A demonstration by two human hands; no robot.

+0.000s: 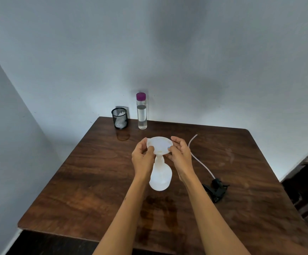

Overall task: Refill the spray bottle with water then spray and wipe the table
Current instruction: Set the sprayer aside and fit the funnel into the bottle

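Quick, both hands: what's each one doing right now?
Left hand: pinching the funnel rim.
Right hand: pinching the funnel's other side.

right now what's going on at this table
A person is setting a white funnel into the neck of a white spray bottle standing on the wooden table. The left hand and right hand each pinch the funnel's rim. The spray head with its tube lies off to the right, so the bottle is open. A water bottle with a purple cap still on waits at the back beside a black mesh cup. Nothing is being poured yet.
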